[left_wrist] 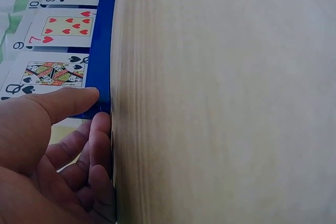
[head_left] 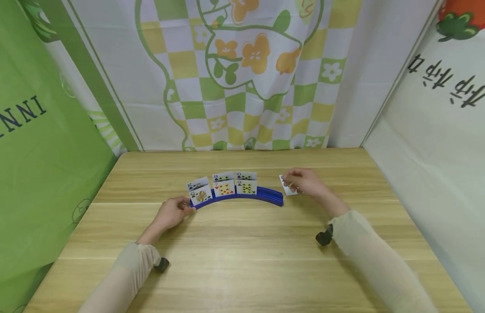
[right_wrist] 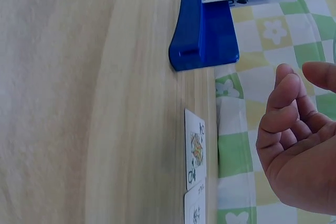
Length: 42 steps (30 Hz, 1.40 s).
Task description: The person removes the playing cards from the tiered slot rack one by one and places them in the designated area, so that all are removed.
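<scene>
A curved blue card holder (head_left: 271,198) stands on the table with playing cards in two rows. In front are a queen of spades (left_wrist: 55,74), a seven of hearts (left_wrist: 63,27) and a nine of clubs (head_left: 247,187); a king (head_left: 197,183), a nine and a ten show behind. My left hand (head_left: 173,213) grips the holder's left end, thumb on its front edge. Past the right end, my right hand (head_left: 305,181) hovers above a queen (right_wrist: 195,150) and another card (right_wrist: 195,205) lying on the table. Its fingers are loosely bent, with nothing between them and the thumb.
The wooden table (head_left: 242,261) reaches back to a patterned curtain (head_left: 250,117). A green cloth (head_left: 43,165) hangs at the left and a white one (head_left: 434,161) at the right. The holder's right part carries no cards.
</scene>
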Each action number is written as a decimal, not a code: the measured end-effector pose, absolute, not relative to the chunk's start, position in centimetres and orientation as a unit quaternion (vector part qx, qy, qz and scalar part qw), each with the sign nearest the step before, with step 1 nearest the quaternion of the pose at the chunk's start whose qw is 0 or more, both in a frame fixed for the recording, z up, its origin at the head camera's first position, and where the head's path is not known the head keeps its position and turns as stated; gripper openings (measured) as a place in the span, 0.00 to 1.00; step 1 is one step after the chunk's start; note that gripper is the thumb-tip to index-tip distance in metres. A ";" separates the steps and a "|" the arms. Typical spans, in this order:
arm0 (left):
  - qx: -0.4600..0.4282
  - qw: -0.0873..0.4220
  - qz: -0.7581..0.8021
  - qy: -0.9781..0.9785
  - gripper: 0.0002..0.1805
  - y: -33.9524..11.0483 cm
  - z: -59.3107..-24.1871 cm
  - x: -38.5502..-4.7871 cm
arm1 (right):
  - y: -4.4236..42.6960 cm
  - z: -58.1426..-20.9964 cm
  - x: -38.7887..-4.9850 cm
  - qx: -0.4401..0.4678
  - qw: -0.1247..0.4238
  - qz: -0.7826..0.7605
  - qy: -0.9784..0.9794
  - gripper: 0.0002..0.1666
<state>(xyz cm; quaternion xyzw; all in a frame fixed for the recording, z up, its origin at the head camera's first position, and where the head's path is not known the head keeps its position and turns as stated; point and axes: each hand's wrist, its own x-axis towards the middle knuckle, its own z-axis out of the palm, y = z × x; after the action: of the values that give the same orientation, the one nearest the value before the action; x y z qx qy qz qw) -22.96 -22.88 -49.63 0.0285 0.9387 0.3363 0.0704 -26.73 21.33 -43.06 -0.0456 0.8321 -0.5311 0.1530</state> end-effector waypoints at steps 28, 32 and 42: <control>0.026 0.071 0.339 0.938 0.24 -22.8 -49.5 -22.9 | 19.4 -43.9 -25.9 -0.076 0.158 -0.550 0.817 0.25; 0.027 0.071 0.336 0.939 0.24 -22.8 -49.5 -22.9 | 19.0 -43.8 -25.7 -0.069 0.160 -0.553 0.815 0.24; 0.028 0.071 0.333 0.940 0.24 -22.8 -49.5 -22.9 | 18.0 -43.8 -25.6 -0.069 0.155 -0.546 0.820 0.22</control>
<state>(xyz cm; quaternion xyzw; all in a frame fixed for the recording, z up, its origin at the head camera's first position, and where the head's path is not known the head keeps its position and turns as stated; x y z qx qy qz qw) -22.86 -22.84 -49.52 0.0284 0.9398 0.3329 0.0713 -25.58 18.04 -43.75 -0.0687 0.8203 -0.5463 0.1547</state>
